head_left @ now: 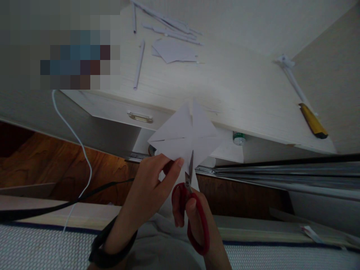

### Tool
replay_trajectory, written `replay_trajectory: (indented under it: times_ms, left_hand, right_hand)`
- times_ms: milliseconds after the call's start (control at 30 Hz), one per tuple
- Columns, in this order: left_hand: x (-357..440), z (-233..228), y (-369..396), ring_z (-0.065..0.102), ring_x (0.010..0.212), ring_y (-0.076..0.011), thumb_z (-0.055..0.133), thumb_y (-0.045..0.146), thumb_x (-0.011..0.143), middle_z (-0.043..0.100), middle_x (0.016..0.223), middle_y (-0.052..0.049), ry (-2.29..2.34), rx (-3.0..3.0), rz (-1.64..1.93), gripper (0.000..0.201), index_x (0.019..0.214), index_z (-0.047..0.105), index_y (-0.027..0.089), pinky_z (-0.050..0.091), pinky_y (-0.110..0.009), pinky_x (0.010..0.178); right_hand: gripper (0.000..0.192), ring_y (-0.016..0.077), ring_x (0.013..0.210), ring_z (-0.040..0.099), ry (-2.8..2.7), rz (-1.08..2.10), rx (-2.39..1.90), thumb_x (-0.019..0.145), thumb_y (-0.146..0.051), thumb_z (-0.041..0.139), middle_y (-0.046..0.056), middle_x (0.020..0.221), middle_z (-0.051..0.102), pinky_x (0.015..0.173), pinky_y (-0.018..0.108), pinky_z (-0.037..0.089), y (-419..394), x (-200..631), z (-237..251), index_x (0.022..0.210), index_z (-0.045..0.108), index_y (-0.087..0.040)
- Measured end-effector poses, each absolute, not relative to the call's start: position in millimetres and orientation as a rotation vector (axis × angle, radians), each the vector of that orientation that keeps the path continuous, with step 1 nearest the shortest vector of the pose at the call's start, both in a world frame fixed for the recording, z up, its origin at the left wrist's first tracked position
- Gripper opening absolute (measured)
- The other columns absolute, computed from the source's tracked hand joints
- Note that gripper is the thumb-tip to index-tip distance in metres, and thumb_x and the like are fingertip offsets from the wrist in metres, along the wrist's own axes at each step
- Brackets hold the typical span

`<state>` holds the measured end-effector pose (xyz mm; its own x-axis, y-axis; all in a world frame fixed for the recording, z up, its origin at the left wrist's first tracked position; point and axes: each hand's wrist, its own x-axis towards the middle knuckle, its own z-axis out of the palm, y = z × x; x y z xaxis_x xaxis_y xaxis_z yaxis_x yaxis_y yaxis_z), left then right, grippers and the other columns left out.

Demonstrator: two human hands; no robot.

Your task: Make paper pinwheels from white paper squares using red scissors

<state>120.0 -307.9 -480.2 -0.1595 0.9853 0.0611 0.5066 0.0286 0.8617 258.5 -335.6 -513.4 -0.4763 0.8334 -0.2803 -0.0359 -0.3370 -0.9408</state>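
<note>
A square of white paper point(171, 129), turned corner-up, is held in front of the desk edge. Slits run into it from its top and left corners. My left hand point(160, 174) pinches its lower left side between thumb and fingers. With my right hand point(198, 210) I grip red-handled scissors point(204, 228), thumb and fingers through the loops. Their blades point up at the paper's bottom corner, one blade in front of the sheet, along a cut there. Part of the other blade is hidden by the paper.
On the white desk point(239, 86) lie rolled paper sticks point(139, 65) and cut paper pieces point(174, 50). A yellow-handled tool point(312, 120) rests at the right. Below stands a green-labelled bottle point(239, 138). A white cable point(81, 146) hangs at left, beside a drawer handle point(140, 117).
</note>
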Motion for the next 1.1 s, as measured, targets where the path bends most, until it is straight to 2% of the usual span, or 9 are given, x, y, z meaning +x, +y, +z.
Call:
replay_trajectory:
  times_ms: [367, 900, 1100]
  left_hand:
    - [119.0, -481.6, -308.5, 0.041, 0.043, -0.0121, 0.048, 0.031, 0.086, 0.042, 0.045, 0.005, 1.727, 1.505, 1.016, 0.036, 0.052, 0.041, 0.023, 0.030, -0.027, 0.046]
    - [120.9, -482.7, -310.4, 0.044, 0.045, -0.0129, 0.050, 0.032, 0.085, 0.046, 0.047, 0.004, 1.737, 1.473, 1.021, 0.033, 0.053, 0.044, 0.023, 0.032, -0.027, 0.047]
    - [122.0, -481.7, -309.5, 0.044, 0.047, -0.0144, 0.047, 0.034, 0.085, 0.044, 0.045, 0.003, 1.778, 1.454, 0.959, 0.036, 0.050, 0.042, 0.024, 0.032, -0.030, 0.052]
  right_hand:
    - [0.068, 0.0076, 0.038, 0.033, -1.272, 1.895, -1.150, 0.076, -0.087, 0.040, -0.005, 0.045, 0.040, 0.037, 0.021, 0.025, -336.1, 258.8, -515.4, 0.063, 0.047, -0.020]
    - [0.059, 0.0074, 0.034, 0.035, -1.200, 1.926, -1.107, 0.080, -0.077, 0.050, -0.005, 0.041, 0.041, 0.035, 0.019, 0.025, -338.4, 261.2, -517.7, 0.064, 0.048, -0.020]
    - [0.061, 0.0053, 0.032, 0.029, -1.169, 1.911, -1.128, 0.080, -0.077, 0.050, -0.007, 0.039, 0.038, 0.033, 0.017, 0.022, -340.5, 260.8, -522.4, 0.064, 0.050, -0.019]
